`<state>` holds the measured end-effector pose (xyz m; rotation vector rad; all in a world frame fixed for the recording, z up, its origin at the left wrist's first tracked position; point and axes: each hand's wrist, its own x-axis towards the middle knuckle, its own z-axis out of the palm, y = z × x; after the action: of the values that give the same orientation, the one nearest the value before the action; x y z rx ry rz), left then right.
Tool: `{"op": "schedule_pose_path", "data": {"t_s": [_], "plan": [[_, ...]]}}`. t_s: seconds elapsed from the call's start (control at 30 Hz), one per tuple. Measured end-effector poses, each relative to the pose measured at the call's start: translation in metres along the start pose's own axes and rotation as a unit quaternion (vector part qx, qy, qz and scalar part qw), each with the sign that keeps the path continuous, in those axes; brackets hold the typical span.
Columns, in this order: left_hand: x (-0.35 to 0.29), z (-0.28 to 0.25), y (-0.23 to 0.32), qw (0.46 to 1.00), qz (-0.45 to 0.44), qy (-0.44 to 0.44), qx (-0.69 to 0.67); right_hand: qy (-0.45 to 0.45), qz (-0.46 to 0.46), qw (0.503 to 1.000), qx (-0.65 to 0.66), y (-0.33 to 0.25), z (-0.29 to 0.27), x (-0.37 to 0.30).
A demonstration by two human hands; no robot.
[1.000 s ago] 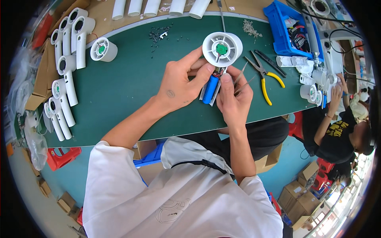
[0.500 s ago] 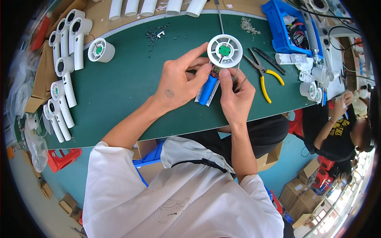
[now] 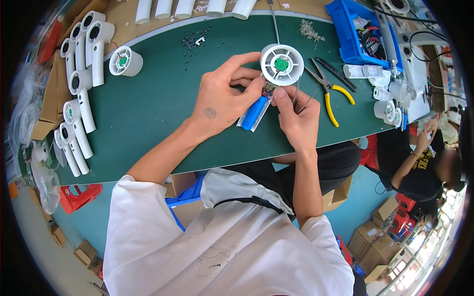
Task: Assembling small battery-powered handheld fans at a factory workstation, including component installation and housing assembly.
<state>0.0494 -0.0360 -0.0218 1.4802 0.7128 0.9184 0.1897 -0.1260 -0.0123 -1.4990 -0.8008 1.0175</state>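
Note:
A white handheld fan with a round slotted head (image 3: 297, 56) lies opened in front of me, a green disc (image 3: 281, 64) at its centre. Its handle shell exposes a blue cylindrical battery (image 3: 254, 114) and a small circuit board (image 3: 268, 89) near the neck. My left hand (image 3: 219, 96) is closed on the fan's neck, thumb beside the board. In my right hand (image 3: 300, 121) are thin metal tweezers (image 3: 296, 96), tucked in the fingers with both prongs poking out. The right thumb and forefinger press at the board's right edge; the exact contact is hidden.
Yellow-handled pliers (image 3: 328, 93) and black tweezers (image 3: 335, 74) lie to the right, near a blue tool bin (image 3: 350, 37). A screwdriver (image 3: 275, 24) points toward the fan. Small screws (image 3: 311, 32) and black parts (image 3: 192, 42) sit behind. Fan bodies (image 3: 98, 39) line the left.
The fan head has shifted slightly right and the handle's lower end left, so the fan is more tilted. My right hand has moved slightly right, fingers still at the board.

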Motion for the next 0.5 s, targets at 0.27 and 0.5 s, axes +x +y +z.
{"op": "schedule_pose_path", "data": {"t_s": [0.27, 0.5], "plan": [[-0.004, 0.004, 0.007, 0.999, -0.017, -0.049, -0.007, 0.069, -0.124, 0.978, -0.152, 0.009, 0.002, 0.007], [-0.004, 0.006, 0.008, 0.977, -0.112, -0.039, -0.179, 0.031, -0.12, 0.987, -0.105, 0.007, 0.009, 0.006]]}}
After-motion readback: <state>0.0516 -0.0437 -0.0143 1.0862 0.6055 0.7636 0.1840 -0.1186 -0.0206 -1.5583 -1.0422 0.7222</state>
